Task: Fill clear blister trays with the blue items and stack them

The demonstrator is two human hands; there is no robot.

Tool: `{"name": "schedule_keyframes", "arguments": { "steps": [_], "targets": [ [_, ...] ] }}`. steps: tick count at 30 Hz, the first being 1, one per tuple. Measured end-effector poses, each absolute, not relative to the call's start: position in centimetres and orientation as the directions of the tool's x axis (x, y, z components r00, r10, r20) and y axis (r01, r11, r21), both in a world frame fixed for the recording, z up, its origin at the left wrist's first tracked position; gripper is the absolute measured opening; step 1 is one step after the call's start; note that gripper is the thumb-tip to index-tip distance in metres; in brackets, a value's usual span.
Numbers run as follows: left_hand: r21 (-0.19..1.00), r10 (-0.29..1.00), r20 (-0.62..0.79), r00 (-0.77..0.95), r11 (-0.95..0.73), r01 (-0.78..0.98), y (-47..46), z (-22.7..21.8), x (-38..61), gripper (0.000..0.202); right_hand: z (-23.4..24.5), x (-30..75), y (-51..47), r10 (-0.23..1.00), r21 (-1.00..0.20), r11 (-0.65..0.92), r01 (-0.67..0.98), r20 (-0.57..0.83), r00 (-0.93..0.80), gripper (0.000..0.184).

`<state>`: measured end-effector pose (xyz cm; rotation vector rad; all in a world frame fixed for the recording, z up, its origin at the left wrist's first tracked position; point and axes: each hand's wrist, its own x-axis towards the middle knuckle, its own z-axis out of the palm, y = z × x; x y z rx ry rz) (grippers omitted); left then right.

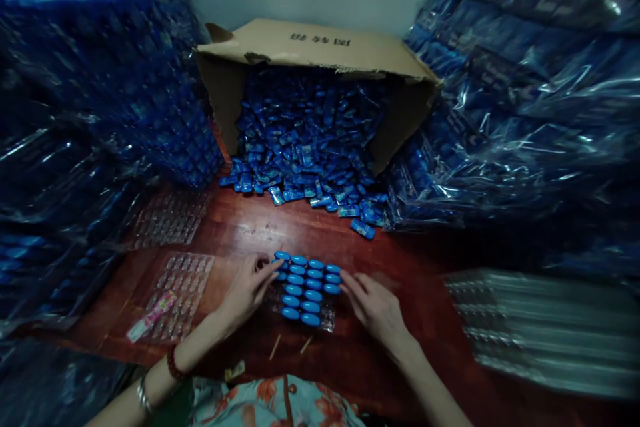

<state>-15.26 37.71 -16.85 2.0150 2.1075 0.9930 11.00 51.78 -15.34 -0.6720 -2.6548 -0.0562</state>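
A clear plastic blister tray (327,320) lies on the table in front of me, with rows of glossy blue oval pieces (311,307) in its pockets. Bare pockets show at its lower right and lower left. My left hand (253,283), wearing a beaded and a silver bracelet at the wrist, pinches a blue oval piece at the tray's upper left. On the other side, the fingertips of my right hand (373,303) close on a blue oval piece (332,289) in the right column. What lies under the fingers is partly hidden.
A cardboard box (325,47) on its side spills many small blue packets (305,160) onto the red-brown table (240,213). Filled trays (100,67) rise at left, plastic-wrapped stacks (525,113) at right. Clear trays (545,327) (185,287), a pink packet (153,315) and two thin sticks (275,347) lie nearby.
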Motion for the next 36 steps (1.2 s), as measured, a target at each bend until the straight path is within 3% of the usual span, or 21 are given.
{"name": "schedule_keyframes", "arguments": {
  "steps": [3,5,8,12,17,21,24,29,32,36],
  "targets": [
    [0.572,0.907,0.331,-0.26,0.026,0.82,42.9,-16.1,-17.7,0.03,-16.9,11.4,56.3,0.778,-0.309,0.614,0.727,0.391,-0.491,0.032],
    [0.457,0.925,0.261,-0.277,0.134,0.879,47.3,-15.9,-19.4,0.028,-17.9,10.6,59.6,0.911,-0.41,0.404,0.818,0.264,-0.318,0.038],
    [0.244,0.93,0.114,-0.351,0.316,0.917,52.8,-16.2,-21.2,0.032,-18.9,8.6,62.7,0.962,-0.481,0.272,0.834,0.098,-0.257,0.041],
    [0.196,0.927,0.082,-0.366,0.346,0.918,55.1,-16.9,-22.1,0.032,-19.8,6.9,62.0,0.948,-0.51,0.297,0.807,0.057,-0.313,0.037],
    [0.179,0.955,0.042,-0.292,0.281,0.943,50.7,-18.0,-21.3,0.03,-20.0,9.2,56.6,0.887,-0.557,0.403,0.726,0.043,-0.46,0.03],
    [0.18,0.945,0.106,-0.31,0.288,0.941,43.6,-19.6,-20.1,0.046,-19.3,13.4,51.6,0.879,-0.53,0.412,0.741,0.016,-0.477,0.027],
    [0.178,0.908,0.086,-0.409,0.39,0.903,38.8,-20.9,-20.1,0.056,-17.9,16.1,49.0,0.846,-0.594,0.437,0.676,0.015,-0.533,0.026],
    [0.352,0.908,0.09,-0.41,0.356,0.866,35.5,-21.7,-21.2,0.042,-15.8,15.4,47.5,0.785,-0.637,0.483,0.601,0.011,-0.619,0.025],
    [0.455,0.895,0.116,-0.431,0.339,0.824,35.2,-20.7,-21.2,0.038,-15.8,13.3,47.4,0.717,-0.522,0.639,0.564,0.14,-0.683,0.023],
    [0.631,0.879,0.12,-0.462,0.292,0.719,34.4,-18.4,-20.5,0.024,-16.0,12.0,47.2,0.564,-0.213,0.823,0.526,0.195,-0.803,0.037]
  ]
}}
